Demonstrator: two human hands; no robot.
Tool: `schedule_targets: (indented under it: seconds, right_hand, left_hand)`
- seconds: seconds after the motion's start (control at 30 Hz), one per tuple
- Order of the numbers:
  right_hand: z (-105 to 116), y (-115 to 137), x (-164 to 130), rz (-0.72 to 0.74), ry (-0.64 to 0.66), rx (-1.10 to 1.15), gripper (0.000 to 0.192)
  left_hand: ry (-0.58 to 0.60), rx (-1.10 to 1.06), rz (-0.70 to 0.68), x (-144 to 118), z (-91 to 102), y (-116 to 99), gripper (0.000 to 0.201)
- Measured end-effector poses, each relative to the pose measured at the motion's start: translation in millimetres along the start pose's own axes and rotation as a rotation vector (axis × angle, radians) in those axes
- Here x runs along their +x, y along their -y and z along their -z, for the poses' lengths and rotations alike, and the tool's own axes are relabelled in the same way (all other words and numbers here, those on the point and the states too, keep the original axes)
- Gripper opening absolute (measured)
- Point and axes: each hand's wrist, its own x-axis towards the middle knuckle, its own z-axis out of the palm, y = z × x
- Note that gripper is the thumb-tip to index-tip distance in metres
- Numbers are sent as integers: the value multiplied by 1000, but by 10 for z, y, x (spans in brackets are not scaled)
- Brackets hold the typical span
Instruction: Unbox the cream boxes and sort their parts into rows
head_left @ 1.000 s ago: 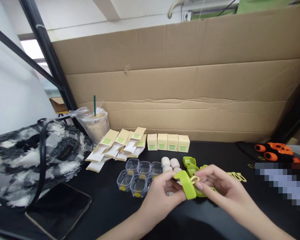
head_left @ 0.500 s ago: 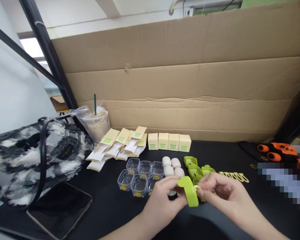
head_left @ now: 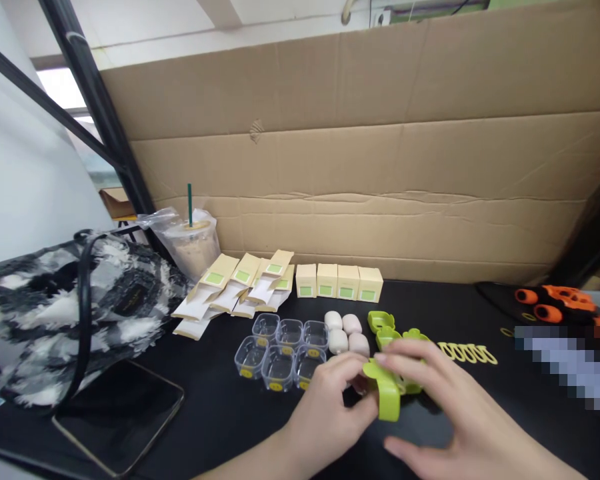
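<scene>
Two hands are working one small piece: your left hand (head_left: 330, 407) is pinching the green case (head_left: 387, 397) from its left while your right hand (head_left: 430, 393), fingers spread, is covering its top, so an uneven squeeze is risking flicking it into the clear cups (head_left: 280, 353) just beyond your left fingertips.

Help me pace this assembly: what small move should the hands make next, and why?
Probably press the loop home: the left hand pinches the green case, and the right hand covers its top where the loop would sit, so seating cannot be confirmed. More loops wait nearby.
</scene>
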Motion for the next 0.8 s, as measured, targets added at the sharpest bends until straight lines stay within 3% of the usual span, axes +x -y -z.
schedule_targets:
  seconds: [0.1,0.2,0.33,0.47,0.63,0.8]
  right_hand:
    - [-12,-5,7,203,58,-168,53]
    - [21,-34,10,179,89,-128,48]
    - [159,-268,35,-119,40,5,45]
    - [269,-787,138,-416,-48,84,40]
    - [139,-1426,188,-642,102,-3,33]
    - [-83,-1622,96,-788,337,-63,26]
  left_hand:
    - [10,37,-13,-17,-23,-5,9]
    - [14,0,2,-24,-14,-12,9]
    - [-76,-27,11,-18,42,-4,6]
    - [-47,6,1,-33,66,-7,9]
    - [76,90,-75,-67,50,-45,9]
    - [61,92,-76,-72,46,-48,10]
